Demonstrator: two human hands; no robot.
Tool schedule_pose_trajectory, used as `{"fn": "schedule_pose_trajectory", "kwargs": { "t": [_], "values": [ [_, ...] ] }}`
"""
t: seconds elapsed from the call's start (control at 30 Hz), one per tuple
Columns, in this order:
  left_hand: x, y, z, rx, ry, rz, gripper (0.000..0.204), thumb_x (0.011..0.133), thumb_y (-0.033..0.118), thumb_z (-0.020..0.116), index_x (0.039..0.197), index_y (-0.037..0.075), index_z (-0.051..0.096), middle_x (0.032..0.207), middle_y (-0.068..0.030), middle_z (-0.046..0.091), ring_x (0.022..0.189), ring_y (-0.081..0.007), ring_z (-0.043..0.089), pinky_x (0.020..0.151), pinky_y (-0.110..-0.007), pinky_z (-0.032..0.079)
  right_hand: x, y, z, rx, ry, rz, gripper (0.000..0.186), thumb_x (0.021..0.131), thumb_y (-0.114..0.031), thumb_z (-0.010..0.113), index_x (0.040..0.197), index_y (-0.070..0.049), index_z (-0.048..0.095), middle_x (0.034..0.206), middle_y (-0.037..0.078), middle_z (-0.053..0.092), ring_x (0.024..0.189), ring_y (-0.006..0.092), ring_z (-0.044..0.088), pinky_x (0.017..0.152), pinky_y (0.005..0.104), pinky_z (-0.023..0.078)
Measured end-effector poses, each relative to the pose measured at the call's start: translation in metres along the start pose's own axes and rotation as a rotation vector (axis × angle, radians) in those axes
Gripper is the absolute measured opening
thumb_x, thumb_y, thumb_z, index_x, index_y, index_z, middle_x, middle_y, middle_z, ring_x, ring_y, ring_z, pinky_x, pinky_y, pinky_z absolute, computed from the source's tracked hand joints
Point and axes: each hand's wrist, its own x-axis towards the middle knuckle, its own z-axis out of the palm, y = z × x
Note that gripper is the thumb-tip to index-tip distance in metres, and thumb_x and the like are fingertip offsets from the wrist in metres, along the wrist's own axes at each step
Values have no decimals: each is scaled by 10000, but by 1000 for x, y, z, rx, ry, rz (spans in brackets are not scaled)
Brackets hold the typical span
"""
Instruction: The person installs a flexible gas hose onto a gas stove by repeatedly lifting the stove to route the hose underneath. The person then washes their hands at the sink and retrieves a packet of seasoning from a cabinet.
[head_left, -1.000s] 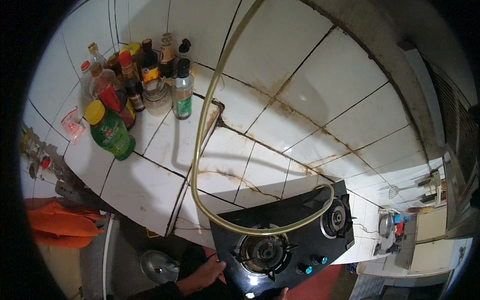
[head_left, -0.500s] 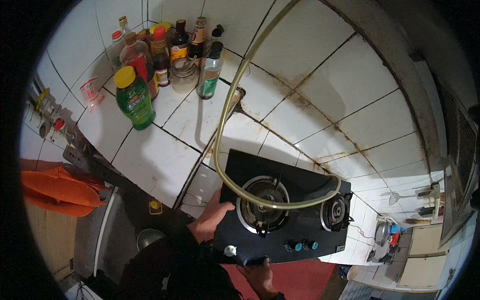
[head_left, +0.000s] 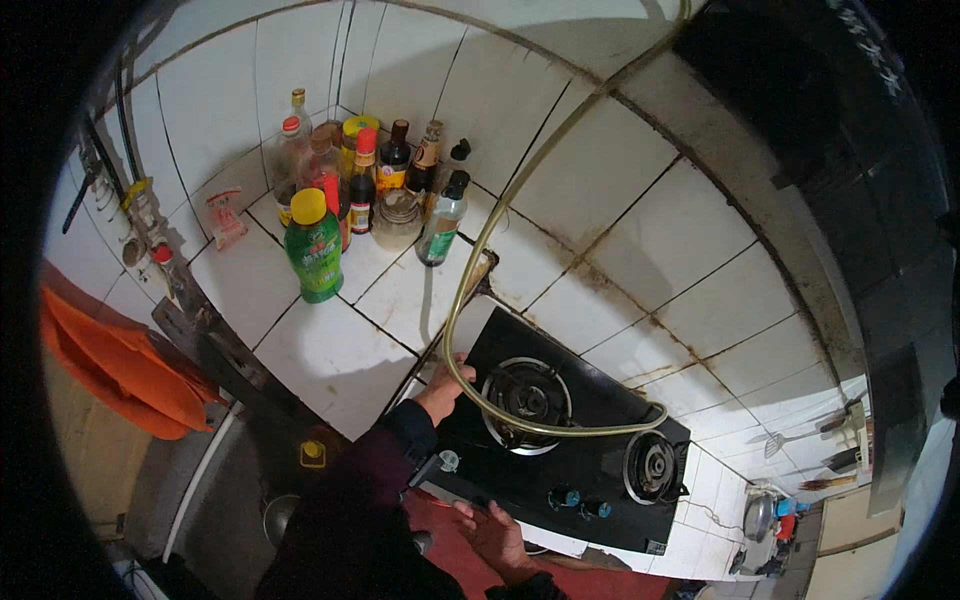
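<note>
A black two-burner gas stove (head_left: 610,500) stands on a white-tiled counter, its knobs along the front edge. My left hand (head_left: 445,390) grips its left edge beside the left burner (head_left: 527,405), fingers bent over the rim. Just below the stove's front edge, my right hand (head_left: 497,540) is turned partly palm up with its fingers apart and nothing seen in it. A yellowish hose (head_left: 555,431) loops down from above and crosses the stove top, passing close by my left fingertips. My dark sleeves hide part of the front left corner.
Sauce bottles (head_left: 393,160), a green yellow-capped bottle (head_left: 314,255) and a glass jar (head_left: 398,220) crowd the back-left counter. Pipes (head_left: 135,235) and an orange cloth (head_left: 120,365) are at left, above a dark sink area (head_left: 235,480). Utensils (head_left: 800,435) hang at far right.
My right hand has come off the stove's front edge and turned palm up. My left hand has slid farther back along the left edge. The view has tilted, and white counter shows below the stove.
</note>
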Motion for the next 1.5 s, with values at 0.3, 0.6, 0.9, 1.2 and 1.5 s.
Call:
{"fn": "schedule_pose_trajectory", "kwargs": {
  "t": [0.3, 0.6, 0.9, 1.2, 1.5],
  "values": [
    [-120, 16, -11, 74, -40, 4, 356, 997, 153, 664, 1325, 86, 541, 1105, -91, 692, 940, -165, 668, 772, -321, 543, -142, -75, -126, -535, 189, -502, 402, 1006, -328, 645, 1222, 10, 612, 1134, 212, 695, 988, 312, 722, 888, 475, 611],
    [-169, 30, 100, -296, -390, -181, 153, 1013, 213, 668, 1015, 60, 672, 1122, -182, 690, 1131, -314, 666, 1009, -398, 575, -163, -206, -298, -878, 1081, -1046, 521, 944, -359, 690, 1246, 64, 646, 1157, 230, 707, 1097, 354, 665, 941, 397, 513],
    [-148, -8, 163, -166, -247, -191, 252, 1010, 241, 673, 1140, 27, 646, 1067, -135, 690, 1105, -288, 661, 1021, -387, 564, -116, -236, -350, -1277, 1570, -1055, 631, 961, -553, 583, 1132, 54, 607, 1161, 293, 630, 1106, 502, 577, 959, 565, 446],
    [-135, -30, 282, -240, -265, 292, 347, 1045, 241, 614, 1184, -76, 601, 1132, -166, 672, 1118, -284, 664, 1073, -386, 540, -104, -277, -424, -1161, 1083, -910, 573, 1002, -487, 565, 1118, 66, 664, 1053, 331, 690, 1038, 495, 656, 889, 547, 506],
    [-164, -90, 468, 75, -307, 526, 444, 1043, 311, 618, 1229, -92, 608, 1188, -221, 656, 1140, -303, 657, 1062, -406, 530, -150, -213, -376, -700, 929, -881, 465, 950, -320, 681, 1188, 77, 636, 1090, 292, 706, 1060, 439, 677, 919, 466, 518]
  ]
}}
